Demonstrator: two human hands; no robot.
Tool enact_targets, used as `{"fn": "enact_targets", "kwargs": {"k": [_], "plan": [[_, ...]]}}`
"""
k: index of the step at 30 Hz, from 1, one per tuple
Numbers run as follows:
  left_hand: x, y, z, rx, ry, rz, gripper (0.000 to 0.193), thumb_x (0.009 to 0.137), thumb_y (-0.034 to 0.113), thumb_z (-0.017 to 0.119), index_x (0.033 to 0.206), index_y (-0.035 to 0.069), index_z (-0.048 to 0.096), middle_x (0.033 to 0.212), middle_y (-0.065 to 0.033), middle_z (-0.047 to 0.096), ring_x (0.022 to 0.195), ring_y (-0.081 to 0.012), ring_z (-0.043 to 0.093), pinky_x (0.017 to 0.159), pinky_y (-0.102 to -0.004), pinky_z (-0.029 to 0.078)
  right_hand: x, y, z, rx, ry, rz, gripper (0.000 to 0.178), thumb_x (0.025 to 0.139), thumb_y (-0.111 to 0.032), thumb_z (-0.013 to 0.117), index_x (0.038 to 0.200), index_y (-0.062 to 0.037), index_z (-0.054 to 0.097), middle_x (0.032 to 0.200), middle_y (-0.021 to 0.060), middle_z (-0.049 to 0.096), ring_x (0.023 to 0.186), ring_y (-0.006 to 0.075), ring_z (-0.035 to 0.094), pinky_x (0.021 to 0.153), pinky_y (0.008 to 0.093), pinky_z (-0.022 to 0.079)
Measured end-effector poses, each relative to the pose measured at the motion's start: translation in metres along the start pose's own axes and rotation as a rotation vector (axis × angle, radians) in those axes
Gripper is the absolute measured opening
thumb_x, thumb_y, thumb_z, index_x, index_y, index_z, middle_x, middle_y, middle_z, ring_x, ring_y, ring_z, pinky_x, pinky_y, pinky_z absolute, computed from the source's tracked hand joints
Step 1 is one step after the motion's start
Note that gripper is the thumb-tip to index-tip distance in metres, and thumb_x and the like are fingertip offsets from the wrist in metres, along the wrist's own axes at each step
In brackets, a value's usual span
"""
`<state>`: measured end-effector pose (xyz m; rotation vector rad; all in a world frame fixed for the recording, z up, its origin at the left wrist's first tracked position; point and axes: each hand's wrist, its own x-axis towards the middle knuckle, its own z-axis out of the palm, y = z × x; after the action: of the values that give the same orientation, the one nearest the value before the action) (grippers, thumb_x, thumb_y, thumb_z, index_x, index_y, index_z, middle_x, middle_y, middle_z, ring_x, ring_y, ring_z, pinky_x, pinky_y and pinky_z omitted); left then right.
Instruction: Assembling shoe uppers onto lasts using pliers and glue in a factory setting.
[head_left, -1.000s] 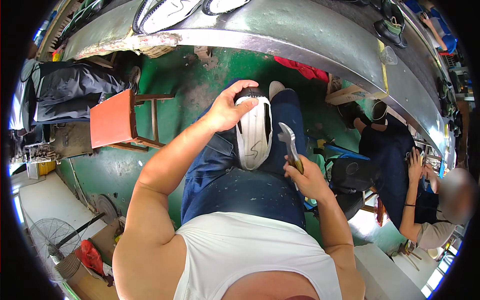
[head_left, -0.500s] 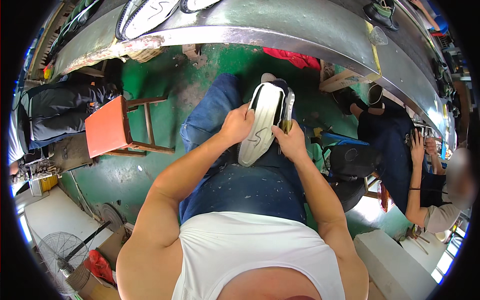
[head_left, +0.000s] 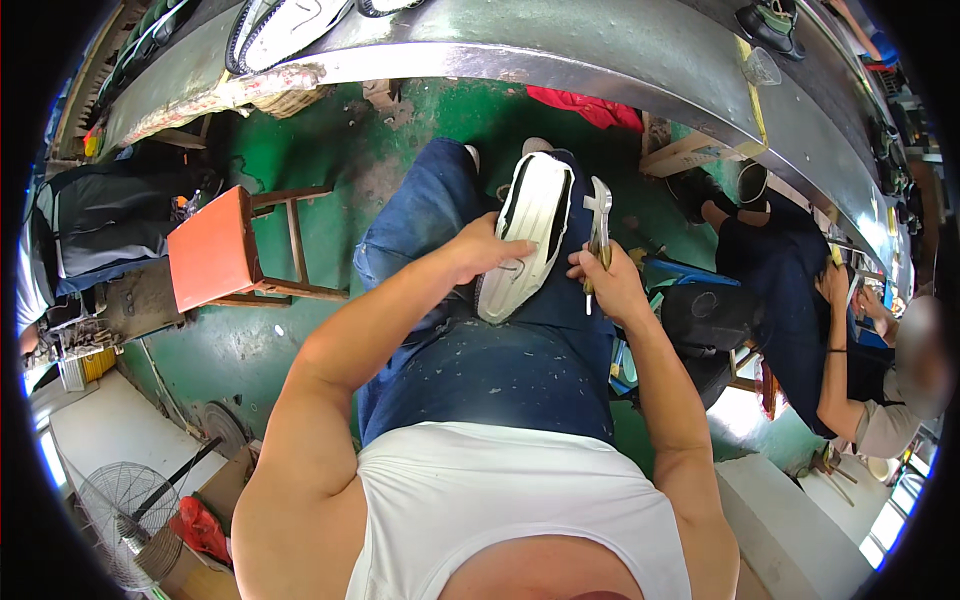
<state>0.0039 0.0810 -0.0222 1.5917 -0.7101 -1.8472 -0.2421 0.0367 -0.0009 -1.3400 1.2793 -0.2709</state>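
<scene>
A shoe (head_left: pixel 523 225) lies bottom up across my thighs, with a whitish underside and a dark line drawn near its closer end. My left hand (head_left: pixel 487 250) grips its left side, the thumb pressed across the underside. To the right of the shoe, my right hand (head_left: pixel 617 280) is closed round the handles of metal lasting pliers (head_left: pixel 600 205). Their head points away from me and stands a little apart from the shoe's edge. The palm hides part of the handles.
Across the front runs a metal-edged bench (head_left: pixel 420 65) with white shoes (head_left: pixel 295 30) on it. An orange-topped stool (head_left: pixel 212 248) stands at left. At right, a co-worker (head_left: pixel 840 350) sits close by. Behind left is a wire fan (head_left: pixel 125 510).
The pliers have moved off the shoe's right edge to the right, held in my right hand. My left thumb has slid further across the underside.
</scene>
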Motion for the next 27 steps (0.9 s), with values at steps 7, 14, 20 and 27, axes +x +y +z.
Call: {"fn": "enact_targets", "kwargs": {"k": [7, 14, 20, 27], "plan": [[-0.043, 0.033, -0.001, 0.532, 0.179, 0.726, 0.1, 0.076, 0.018, 0.085, 0.153, -0.005, 0.026, 0.135, -0.0257, 0.056, 0.123, -0.0386, 0.057, 0.107, -0.0426, 0.043, -0.013, -0.053, 0.0, 0.478, -0.099, 0.245, 0.045, 0.104, -0.042, 0.051, 0.118, 0.0004, 0.058, 0.109, 0.0122, 0.068, 0.09, 0.0183, 0.069, 0.075, 0.0327, 0.056], [-0.026, 0.058, -0.032, 1.077, 0.348, 1.649, 0.097, 0.07, 0.0, 0.075, 0.153, 0.001, 0.024, 0.146, -0.0266, 0.047, 0.133, -0.0475, 0.048, 0.11, -0.0576, 0.036, 0.025, -0.05, 0.014, 0.87, -0.386, -0.032, 0.052, 0.09, -0.037, 0.075, 0.123, -0.0022, 0.055, 0.1, 0.0042, 0.065, 0.083, 0.0115, 0.064, 0.069, 0.0275, 0.056], [-0.025, 0.065, -0.041, 1.117, 0.348, 1.697, 0.093, 0.071, -0.008, 0.068, 0.152, 0.004, 0.024, 0.15, -0.028, 0.041, 0.136, -0.0522, 0.043, 0.11, -0.0615, 0.037, 0.031, -0.068, 0.021, 0.877, -0.316, -0.234, 0.063, 0.084, -0.02, 0.082, 0.131, -0.0001, 0.045, 0.108, 0.0074, 0.061, 0.092, 0.0154, 0.064, 0.08, 0.0307, 0.057], [-0.041, 0.065, -0.035, 1.11, 0.248, 1.529, 0.095, 0.064, -0.015, 0.064, 0.15, 0.012, 0.034, 0.156, -0.0265, 0.031, 0.142, -0.0535, 0.032, 0.114, -0.0568, 0.035, 0.041, -0.043, 0.021, 0.955, -0.366, -0.258, 0.069, 0.084, -0.016, 0.081, 0.137, 0.0005, 0.041, 0.118, 0.0079, 0.057, 0.107, 0.0179, 0.059, 0.093, 0.0342, 0.053]]}}
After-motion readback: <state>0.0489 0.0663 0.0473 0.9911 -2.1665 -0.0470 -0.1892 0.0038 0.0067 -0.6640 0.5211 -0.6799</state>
